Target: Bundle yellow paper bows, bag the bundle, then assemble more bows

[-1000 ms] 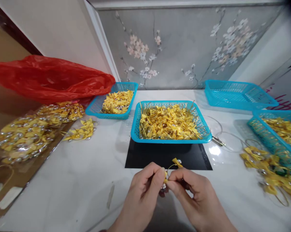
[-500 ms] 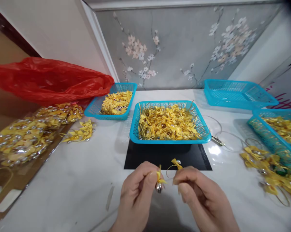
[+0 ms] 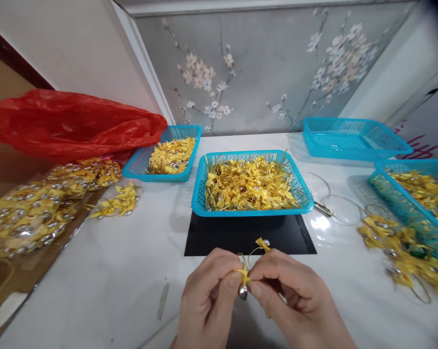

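Between my hands, low over the white table, is a small yellow ribbon bow (image 3: 244, 277) with a silver bell-like bead (image 3: 242, 292) hanging beneath it. My left hand (image 3: 212, 291) pinches the bow from its left side. From the right, my right hand (image 3: 289, 293) is closed with thumb and index finger at the bow's other side. A second yellow bow with a silver bead (image 3: 263, 244) sticks up above my right fingers on a thin gold cord. Whatever lies deeper inside either hand is hidden.
A blue basket (image 3: 253, 212) heaped with yellow bows stands ahead, partly over a black mat (image 3: 250, 237). More blue baskets stand at back left and right. Loose bows (image 3: 400, 247) lie at right. A red bag (image 3: 73, 126), bagged bows and a cutter (image 3: 324, 209) are also there.
My right hand has moved left to meet the bow in my left hand, closing the gap between the hands. The camera view has shifted slightly.
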